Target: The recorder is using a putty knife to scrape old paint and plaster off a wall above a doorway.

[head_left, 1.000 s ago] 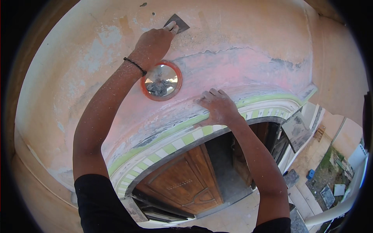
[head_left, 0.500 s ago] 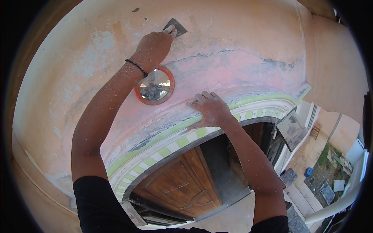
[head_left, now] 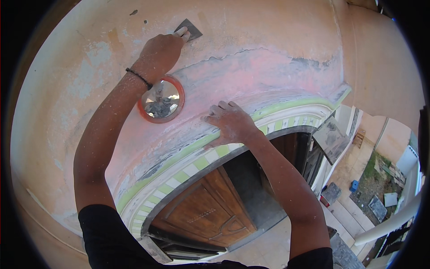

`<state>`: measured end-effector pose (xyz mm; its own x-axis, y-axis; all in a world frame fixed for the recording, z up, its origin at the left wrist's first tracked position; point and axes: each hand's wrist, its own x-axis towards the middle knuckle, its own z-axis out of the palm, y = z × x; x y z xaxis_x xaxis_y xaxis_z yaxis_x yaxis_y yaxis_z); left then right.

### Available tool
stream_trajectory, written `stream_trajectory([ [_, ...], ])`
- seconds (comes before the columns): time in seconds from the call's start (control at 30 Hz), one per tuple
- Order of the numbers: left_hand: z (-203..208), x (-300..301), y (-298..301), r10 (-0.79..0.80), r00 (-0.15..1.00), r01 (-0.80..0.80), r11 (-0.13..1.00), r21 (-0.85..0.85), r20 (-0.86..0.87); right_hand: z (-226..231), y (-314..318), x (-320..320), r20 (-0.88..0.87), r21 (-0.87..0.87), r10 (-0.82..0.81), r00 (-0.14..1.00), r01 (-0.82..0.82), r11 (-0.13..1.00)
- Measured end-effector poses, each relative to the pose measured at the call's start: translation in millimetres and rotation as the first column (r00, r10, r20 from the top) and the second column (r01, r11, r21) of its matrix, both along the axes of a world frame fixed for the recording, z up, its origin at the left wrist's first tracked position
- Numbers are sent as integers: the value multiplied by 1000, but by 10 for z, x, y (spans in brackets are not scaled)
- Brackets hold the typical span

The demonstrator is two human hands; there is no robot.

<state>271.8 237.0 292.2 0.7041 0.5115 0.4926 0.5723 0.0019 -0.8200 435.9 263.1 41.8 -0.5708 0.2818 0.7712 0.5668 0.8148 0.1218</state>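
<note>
My left hand point(head_left: 163, 49) reaches up the peach wall point(head_left: 264, 27), its fingers closed on a flat dark grey square sheet point(head_left: 192, 30) held against the surface. Whether that is a scraper blade or an abrasive sheet I cannot tell. Below my left wrist, which wears a dark braided band, a round orange-rimmed mirror point(head_left: 173, 112) sits on the wall. My right hand point(head_left: 233, 122) rests with its fingers spread over the curved moulding point(head_left: 286, 107), holding nothing. Pale dust coats both hands. A pink and grey worn band point(head_left: 251, 67) runs above the moulding, with a cracked upper edge.
Under the arch stands a brown panelled wooden door point(head_left: 201, 210) beside a dark opening. A dusty grey board point(head_left: 331, 136) juts out on the right. Far below lie pale tiles, a small blue object point(head_left: 354, 185), and loose slabs point(head_left: 377, 209) by a pale rail point(head_left: 387, 219).
The whole view has shifted, so the wall and mirror appear farther left. Against the wall, my left hand and the grey sheet have slid slightly right; my right hand stays on the moulding.
</note>
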Motion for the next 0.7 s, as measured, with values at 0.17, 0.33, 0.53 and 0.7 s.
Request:
stream_trajectory([
  [0.17, -155, -265, -126, 53, 998, -52, 997, -51, 18, 26, 0, 68, 56, -44, -40, 998, 43, 998],
  [0.33, -5, 462, 563, -94, 995, 95, 994, 51, -16, 67, -47, 6, 54, -21, -35, 998, 36, 999],
  [0.53, -241, 1052, 952, -70, 997, 71, 997, -25, 29, 34, 5, -34, 60, -22, -21, 998, 22, 1000],
  [0.7, -225, 47, 128, -24, 999, 19, 988, -151, -31, 97, -73, 149, 101, -104, -21, 995, 32, 994],
])
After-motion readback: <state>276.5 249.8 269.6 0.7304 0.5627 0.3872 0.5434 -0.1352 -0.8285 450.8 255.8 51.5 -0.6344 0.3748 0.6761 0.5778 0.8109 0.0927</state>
